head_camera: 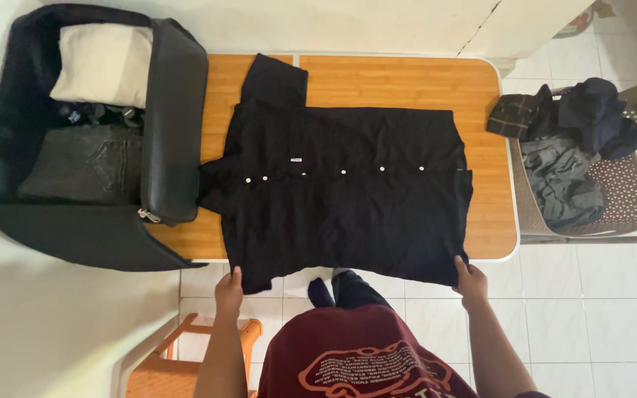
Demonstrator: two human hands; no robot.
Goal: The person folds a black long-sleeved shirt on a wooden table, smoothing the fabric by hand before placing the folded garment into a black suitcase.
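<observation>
Both hands pinch the near edge of the black button-up shirt, spread flat on the wooden surface: left hand at 7 o'clock, right hand at 5. We keep that edge taut and level.

floor: white tiles | wooden table | plastic chair | orange stool
</observation>
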